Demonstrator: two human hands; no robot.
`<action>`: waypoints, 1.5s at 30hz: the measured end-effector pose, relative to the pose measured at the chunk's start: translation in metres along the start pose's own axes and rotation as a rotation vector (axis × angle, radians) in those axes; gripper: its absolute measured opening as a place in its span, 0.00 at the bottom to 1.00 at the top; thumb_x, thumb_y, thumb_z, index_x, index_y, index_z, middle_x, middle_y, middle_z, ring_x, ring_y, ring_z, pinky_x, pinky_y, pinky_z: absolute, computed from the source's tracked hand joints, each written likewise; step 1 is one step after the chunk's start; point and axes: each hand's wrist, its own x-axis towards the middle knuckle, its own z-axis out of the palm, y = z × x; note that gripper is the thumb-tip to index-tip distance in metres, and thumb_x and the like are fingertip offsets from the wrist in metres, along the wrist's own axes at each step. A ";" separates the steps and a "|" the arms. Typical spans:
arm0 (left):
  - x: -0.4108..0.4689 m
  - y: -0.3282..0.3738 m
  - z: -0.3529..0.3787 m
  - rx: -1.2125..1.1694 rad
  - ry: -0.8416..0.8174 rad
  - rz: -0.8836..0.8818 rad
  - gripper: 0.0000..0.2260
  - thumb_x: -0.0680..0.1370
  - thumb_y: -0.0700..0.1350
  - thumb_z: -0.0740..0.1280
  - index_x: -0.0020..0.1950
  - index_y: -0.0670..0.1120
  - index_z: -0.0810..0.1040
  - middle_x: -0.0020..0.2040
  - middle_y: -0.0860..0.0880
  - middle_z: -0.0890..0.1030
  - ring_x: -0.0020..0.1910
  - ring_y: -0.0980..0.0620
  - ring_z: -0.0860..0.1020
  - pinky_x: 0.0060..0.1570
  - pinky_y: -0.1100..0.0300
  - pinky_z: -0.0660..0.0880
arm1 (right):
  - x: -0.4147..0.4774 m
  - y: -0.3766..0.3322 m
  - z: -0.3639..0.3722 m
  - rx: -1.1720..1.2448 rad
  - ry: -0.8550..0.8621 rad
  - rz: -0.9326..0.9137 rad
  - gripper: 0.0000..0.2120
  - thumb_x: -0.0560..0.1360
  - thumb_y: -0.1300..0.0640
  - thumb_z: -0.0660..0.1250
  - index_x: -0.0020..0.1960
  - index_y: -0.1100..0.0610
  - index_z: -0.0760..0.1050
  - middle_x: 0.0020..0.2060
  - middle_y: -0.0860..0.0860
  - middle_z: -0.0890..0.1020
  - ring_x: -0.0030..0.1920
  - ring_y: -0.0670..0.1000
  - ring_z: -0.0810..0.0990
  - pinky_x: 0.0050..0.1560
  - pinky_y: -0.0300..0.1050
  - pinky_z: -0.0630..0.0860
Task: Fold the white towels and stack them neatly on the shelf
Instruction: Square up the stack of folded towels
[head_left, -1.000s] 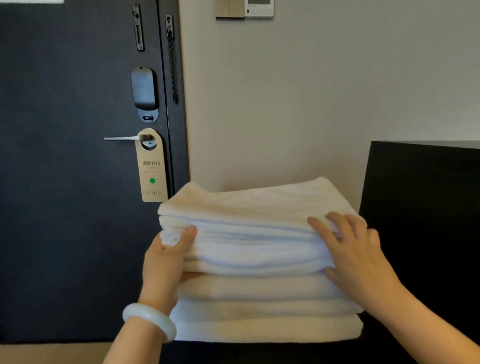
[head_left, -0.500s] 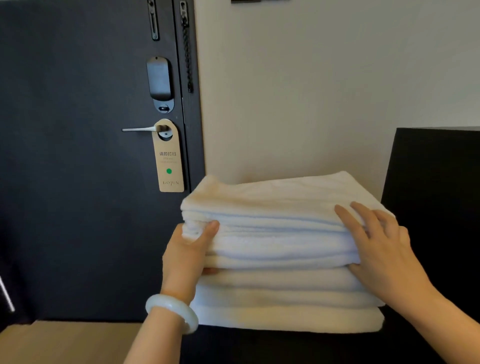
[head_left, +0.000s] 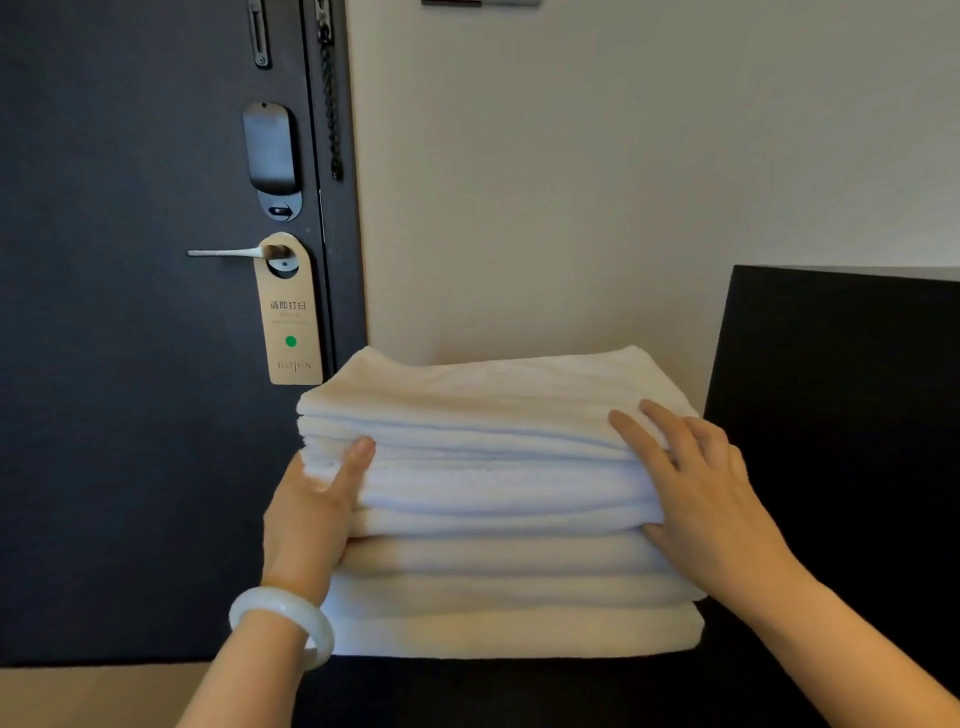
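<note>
**Setting:** hotel guest room, entrance area.

**Evidence:**
- Matt dark grey door (head_left: 130, 364) fitted with a black oblong electronic lock plate (head_left: 271, 156) above a slim silver lever handle (head_left: 223, 253).
- Tan cardboard door hanger (head_left: 291, 322) on that handle, printed with Chinese characters asking for cleaning, a green dot and a brand name at its foot.
- Black security chain (head_left: 330, 104) hanging along the door edge.
- Plain off-white wall (head_left: 571, 182) beside the door.
- Stack of folded white terry towels (head_left: 493, 493), all alike, on a black shelf (head_left: 467, 691) against that wall, next to a tall black panel (head_left: 831, 389).
</note>
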 end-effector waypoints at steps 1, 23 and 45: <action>-0.001 0.001 0.001 0.002 -0.008 0.008 0.17 0.72 0.69 0.65 0.52 0.59 0.74 0.48 0.56 0.80 0.48 0.50 0.77 0.47 0.47 0.77 | -0.004 0.001 0.001 -0.002 -0.029 0.026 0.58 0.59 0.49 0.81 0.79 0.45 0.50 0.75 0.52 0.61 0.68 0.57 0.62 0.62 0.57 0.73; -0.018 -0.011 -0.038 -0.225 -0.307 0.002 0.23 0.72 0.49 0.76 0.65 0.54 0.74 0.55 0.49 0.82 0.44 0.48 0.83 0.40 0.53 0.80 | 0.066 -0.093 -0.057 0.163 -0.584 -0.120 0.33 0.78 0.32 0.46 0.79 0.40 0.43 0.80 0.45 0.45 0.79 0.54 0.45 0.75 0.66 0.46; -0.043 -0.081 -0.046 -0.276 -0.213 -0.311 0.13 0.81 0.45 0.61 0.63 0.54 0.79 0.59 0.55 0.82 0.61 0.55 0.78 0.66 0.51 0.72 | 0.038 -0.221 0.004 -0.036 0.057 -0.446 0.70 0.51 0.35 0.81 0.81 0.54 0.47 0.77 0.62 0.59 0.73 0.69 0.61 0.71 0.72 0.53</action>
